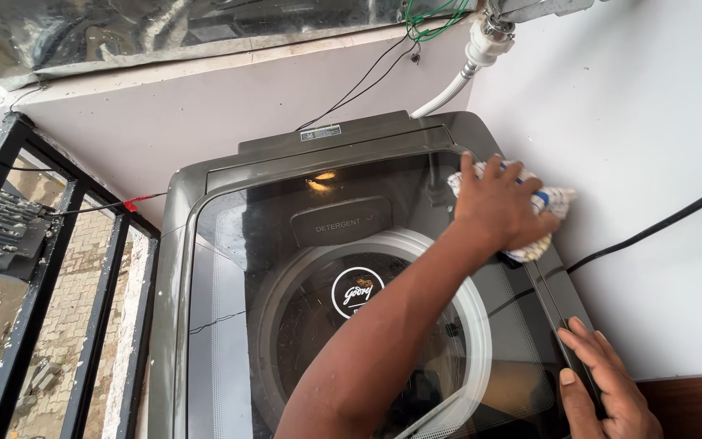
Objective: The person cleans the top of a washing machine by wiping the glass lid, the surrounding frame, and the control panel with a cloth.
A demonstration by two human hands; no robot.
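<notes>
At the far right corner of the washing machine lid point(286, 244), your left hand point(501, 207) presses the soft, light cloth point(554, 199) flat, fingers spread over it; bunch its middle. Your right hand point(607, 382) rests fingers together on the lid's near right edge.

Head view, steeply down, close over washing machine point(229, 244)

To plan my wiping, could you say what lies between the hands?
Head view: a black cable crosses the washing machine's rim between the left hand, on a cloth, and the right hand.
</notes>
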